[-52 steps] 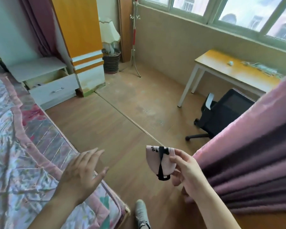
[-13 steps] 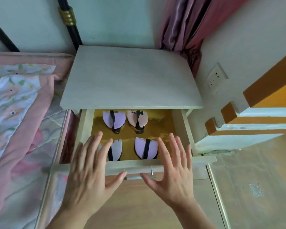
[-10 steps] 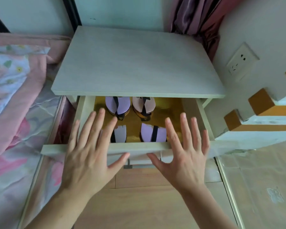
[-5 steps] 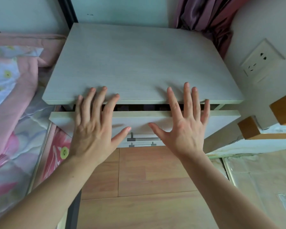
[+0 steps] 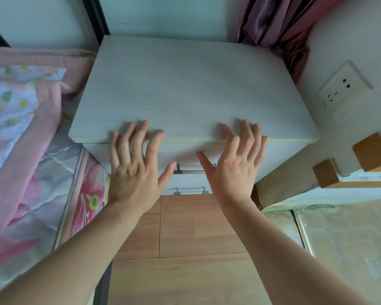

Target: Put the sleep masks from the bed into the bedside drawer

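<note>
Your left hand [image 5: 133, 170] and right hand [image 5: 231, 166] lie flat, fingers spread, gripping nothing, against the top drawer [image 5: 180, 154] front below the nightstand's front edge. Press evenly until flush. The sleep masks aren't visible, presumably inside.

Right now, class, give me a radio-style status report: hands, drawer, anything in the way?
Left hand and right hand open, flat against top drawer. Drawer pushed in under nightstand top; masks not visible. Nothing blocking.

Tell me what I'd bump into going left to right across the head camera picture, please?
Flowery bed quilt → left hand → drawer handle → right hand → wall socket.
</note>
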